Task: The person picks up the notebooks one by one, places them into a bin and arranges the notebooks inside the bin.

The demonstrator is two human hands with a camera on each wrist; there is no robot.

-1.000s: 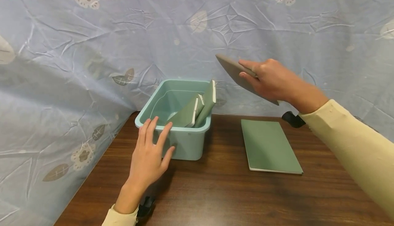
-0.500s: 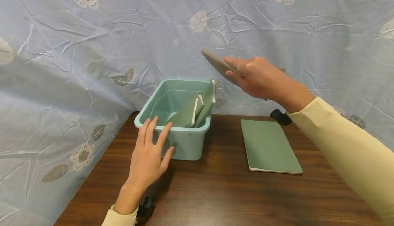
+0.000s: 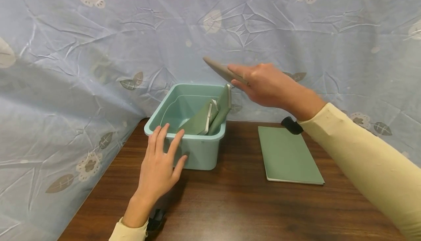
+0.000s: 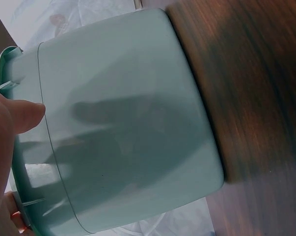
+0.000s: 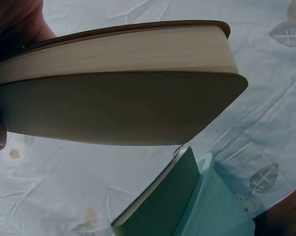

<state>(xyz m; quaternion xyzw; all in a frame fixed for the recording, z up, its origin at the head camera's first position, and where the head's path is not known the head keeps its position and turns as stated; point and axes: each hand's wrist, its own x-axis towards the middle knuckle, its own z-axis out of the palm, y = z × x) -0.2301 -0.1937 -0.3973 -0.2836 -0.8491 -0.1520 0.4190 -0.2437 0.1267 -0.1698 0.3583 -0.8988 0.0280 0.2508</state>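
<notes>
In the head view my right hand [image 3: 268, 87] pinches a thick brownish-grey notebook [image 3: 217, 69] between thumb and fingers, tilted in the air above the right side of a light teal plastic bin [image 3: 200, 157]. The right wrist view shows its cream page edges and dark cover [image 5: 123, 108]. Several green notebooks [image 3: 197, 122] lean against the bin's right side inside, one reaching above the rim. My left hand [image 3: 158, 171] has its fingers spread at the bin's near rim. Its thumb [image 4: 30, 115] lies outside, before the front wall.
Flat on the dark wood table [image 3: 236, 208], right of the bin, lies a green notebook [image 3: 291, 155]. A pale blue curtain [image 3: 158, 33] with flower and leaf prints hangs behind the bin and along the left side.
My right hand has carried the brownish-grey notebook leftward, from over the table to above the bin's right side. The left hand and the bin have stayed in place.
</notes>
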